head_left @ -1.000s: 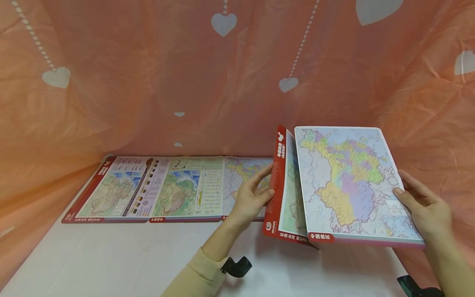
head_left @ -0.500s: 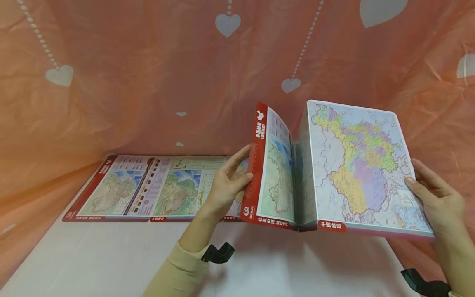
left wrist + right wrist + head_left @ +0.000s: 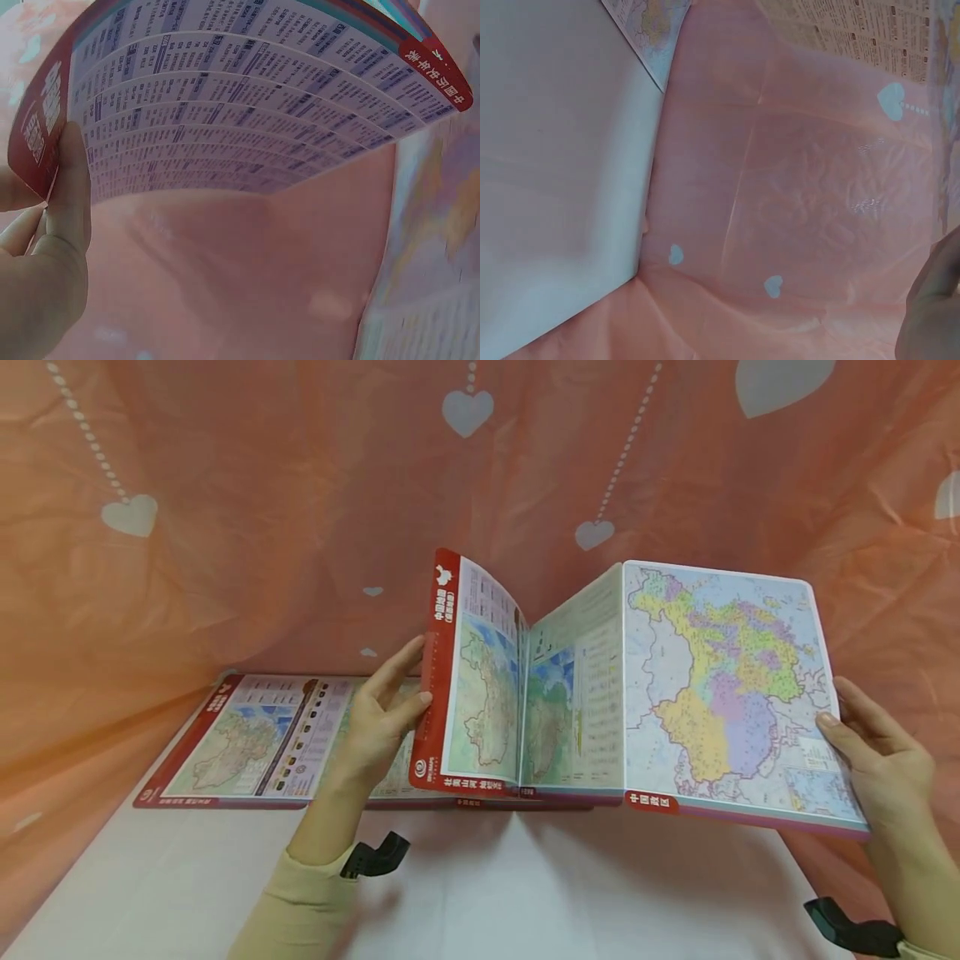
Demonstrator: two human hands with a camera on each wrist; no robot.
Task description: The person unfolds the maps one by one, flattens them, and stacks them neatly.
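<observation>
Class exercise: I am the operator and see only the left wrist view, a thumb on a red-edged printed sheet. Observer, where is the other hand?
Observer: The right hand holds the right edge of the folded map, thumb on top.
Operator: Is it off the table?
Observer: Yes, held up, panels zigzagged; the left hand pinches its red left edge.
Operator: Anything beneath?
Observer: Another map lies flat on the white table.

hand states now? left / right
Left hand: pinching the red-edged left panel of the folding map.
Right hand: gripping the map's right edge.
</observation>
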